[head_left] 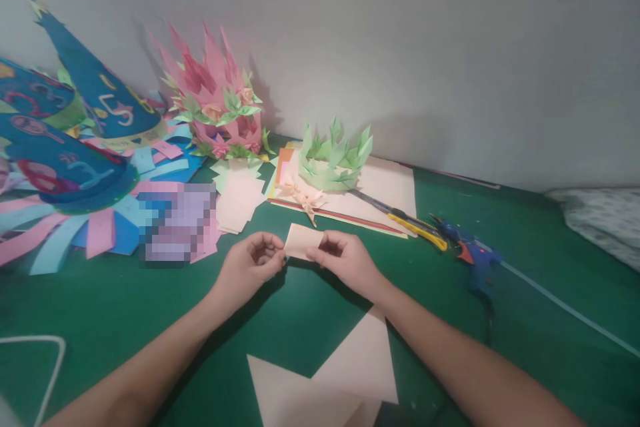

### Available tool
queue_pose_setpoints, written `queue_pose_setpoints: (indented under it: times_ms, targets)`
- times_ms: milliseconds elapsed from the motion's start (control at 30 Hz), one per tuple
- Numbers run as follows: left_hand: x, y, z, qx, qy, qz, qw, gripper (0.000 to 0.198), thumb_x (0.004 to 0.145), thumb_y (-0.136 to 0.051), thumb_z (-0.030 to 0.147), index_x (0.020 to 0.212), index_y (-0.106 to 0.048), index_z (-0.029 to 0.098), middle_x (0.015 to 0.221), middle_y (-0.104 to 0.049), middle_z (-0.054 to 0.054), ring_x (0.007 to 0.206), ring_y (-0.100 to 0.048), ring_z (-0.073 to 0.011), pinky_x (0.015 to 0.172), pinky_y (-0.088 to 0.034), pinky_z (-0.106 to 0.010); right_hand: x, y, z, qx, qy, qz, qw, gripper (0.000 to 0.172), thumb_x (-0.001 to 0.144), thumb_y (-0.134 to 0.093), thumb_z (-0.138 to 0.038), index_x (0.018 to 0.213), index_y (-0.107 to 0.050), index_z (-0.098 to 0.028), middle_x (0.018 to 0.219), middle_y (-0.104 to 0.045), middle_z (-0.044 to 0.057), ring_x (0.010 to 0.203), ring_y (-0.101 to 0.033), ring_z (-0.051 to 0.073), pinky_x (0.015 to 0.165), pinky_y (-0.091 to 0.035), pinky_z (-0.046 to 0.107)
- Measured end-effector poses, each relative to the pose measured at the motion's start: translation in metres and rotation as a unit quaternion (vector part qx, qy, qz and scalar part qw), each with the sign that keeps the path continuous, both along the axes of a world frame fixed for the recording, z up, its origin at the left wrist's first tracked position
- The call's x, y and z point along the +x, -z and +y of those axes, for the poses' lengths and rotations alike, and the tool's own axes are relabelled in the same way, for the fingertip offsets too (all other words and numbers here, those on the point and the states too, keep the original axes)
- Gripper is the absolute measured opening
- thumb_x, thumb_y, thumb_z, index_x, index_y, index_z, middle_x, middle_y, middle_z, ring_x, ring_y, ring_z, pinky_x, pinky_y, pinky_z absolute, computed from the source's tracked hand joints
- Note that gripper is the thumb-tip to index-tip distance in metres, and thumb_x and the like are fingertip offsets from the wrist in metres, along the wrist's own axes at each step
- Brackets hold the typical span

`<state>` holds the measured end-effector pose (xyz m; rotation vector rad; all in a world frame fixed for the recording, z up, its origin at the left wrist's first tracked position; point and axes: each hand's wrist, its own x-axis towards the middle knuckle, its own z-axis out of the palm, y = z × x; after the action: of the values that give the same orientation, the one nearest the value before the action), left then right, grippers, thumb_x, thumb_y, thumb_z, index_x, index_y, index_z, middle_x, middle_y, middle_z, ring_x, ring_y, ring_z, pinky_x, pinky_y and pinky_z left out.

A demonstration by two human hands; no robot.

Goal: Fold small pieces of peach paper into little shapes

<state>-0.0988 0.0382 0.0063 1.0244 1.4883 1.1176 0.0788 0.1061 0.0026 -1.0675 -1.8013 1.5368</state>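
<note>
Between my hands, above the green table, is a small peach piece of paper point(303, 241), apparently folded. My left hand point(259, 257) pinches its left edge with thumb and fingertips. Its right end is gripped by my right hand point(347, 259), thumb in front. Just behind the paper lies a folded peach paper star shape point(303, 199). Larger peach paper sheets point(345, 373) rest on the table close to me, below my hands. A green paper leaf crown point(333, 170) stands on a stack of coloured paper point(395, 190) farther back.
A yellow-handled cutter point(417, 230) and a blue glue gun point(475, 257) with a glue stick lie right on the green table point(200, 360). Blue cone hats point(100, 80), a pink paper crown point(215, 100) and cut paper pieces point(237, 197) crowd the left. A wall stands behind.
</note>
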Motion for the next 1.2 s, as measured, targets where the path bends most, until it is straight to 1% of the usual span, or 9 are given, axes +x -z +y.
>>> queue_pose_setpoints:
  times_ms: [133,200,267,333,433,700,933,1067,1200]
  targets:
    - [0.003,0.001,-0.001,0.054,-0.01,-0.017,0.998,0.019,0.069,-0.063,0.026,0.076,-0.047,0.018,0.067,-0.051,0.003,0.059,-0.052,-0.0087,0.055,-0.042,-0.02,-0.001,0.003,-0.002,0.015,0.023,0.009,1.0,0.026,0.07,-0.064,-0.037,0.061,-0.052,-0.016,0.057,-0.051,-0.003,0.054,-0.047,0.01,0.053,-0.037,0.022]
    - [0.004,0.002,-0.002,0.067,0.002,-0.022,0.998,0.016,0.071,-0.061,0.026,0.076,-0.047,0.018,0.067,-0.05,0.004,0.059,-0.051,-0.0083,0.056,-0.042,-0.02,-0.002,0.006,-0.003,0.013,0.036,0.044,0.998,0.021,0.071,-0.064,-0.034,0.075,-0.053,-0.017,0.064,-0.055,-0.003,0.059,-0.051,0.011,0.057,-0.041,0.022]
    - [0.006,0.004,-0.003,0.073,0.015,-0.023,0.997,0.014,0.073,-0.059,0.026,0.079,-0.049,0.018,0.067,-0.049,0.004,0.06,-0.05,-0.0084,0.058,-0.042,-0.021,-0.002,0.01,-0.004,0.004,0.048,0.081,0.996,0.03,0.071,-0.064,-0.03,0.093,-0.047,-0.02,0.072,-0.057,-0.002,0.063,-0.053,0.01,0.06,-0.043,0.022]
    - [0.006,0.005,-0.003,0.08,0.022,-0.03,0.996,0.014,0.076,-0.057,0.025,0.085,-0.049,0.019,0.07,-0.048,0.004,0.062,-0.05,-0.0085,0.06,-0.043,-0.021,-0.002,0.012,-0.005,-0.003,0.063,0.098,0.993,0.04,0.07,-0.065,-0.028,0.102,-0.04,-0.024,0.08,-0.057,-0.002,0.061,-0.053,0.009,0.056,-0.044,0.021]
    - [0.007,0.006,-0.003,0.09,0.022,-0.038,0.995,0.015,0.078,-0.056,0.025,0.09,-0.048,0.021,0.074,-0.047,0.004,0.063,-0.051,-0.0081,0.061,-0.043,-0.021,-0.003,0.013,-0.005,0.005,0.079,0.101,0.992,0.039,0.069,-0.065,-0.027,0.099,-0.04,-0.025,0.089,-0.054,-0.001,0.06,-0.052,0.007,0.052,-0.042,0.018]
    - [0.008,0.006,-0.004,0.08,0.036,-0.051,0.995,0.012,0.08,-0.054,0.027,0.089,-0.051,0.02,0.077,-0.049,0.002,0.065,-0.053,-0.0089,0.065,-0.046,-0.023,-0.002,0.011,-0.005,0.069,0.065,0.101,0.99,0.011,0.074,-0.063,-0.025,0.079,-0.055,-0.019,0.089,-0.056,0.004,0.078,-0.055,0.015,0.062,-0.045,0.024]
    - [0.007,0.004,-0.003,0.08,0.022,-0.024,0.996,0.022,0.078,-0.056,0.035,0.088,-0.065,0.018,0.106,-0.058,-0.007,0.074,-0.06,-0.0138,0.07,-0.051,-0.028,-0.002,0.009,-0.003,0.072,0.046,0.135,0.987,0.002,0.073,-0.064,-0.02,0.071,-0.063,-0.02,0.103,-0.052,0.006,0.099,-0.054,0.019,0.072,-0.048,0.027]
    - [0.006,-0.003,-0.004,0.007,0.024,-0.032,0.999,0.029,0.077,-0.056,0.039,0.094,-0.067,0.019,0.091,-0.067,-0.005,0.072,-0.061,-0.015,0.073,-0.05,-0.028,-0.002,0.009,-0.004,0.087,0.04,0.138,0.986,0.01,0.07,-0.061,-0.013,0.069,-0.066,-0.021,0.102,-0.051,0.005,0.101,-0.053,0.019,0.075,-0.048,0.028]
    - [0.005,-0.006,-0.005,0.004,0.0,-0.019,1.0,0.026,0.071,-0.063,0.035,0.091,-0.068,0.019,0.107,-0.064,-0.005,0.098,-0.057,-0.0198,0.084,-0.045,-0.027,-0.002,0.011,-0.005,0.103,0.038,0.113,0.988,0.017,0.07,-0.057,-0.008,0.069,-0.067,-0.022,0.104,-0.05,0.005,0.102,-0.052,0.018,0.076,-0.047,0.027]
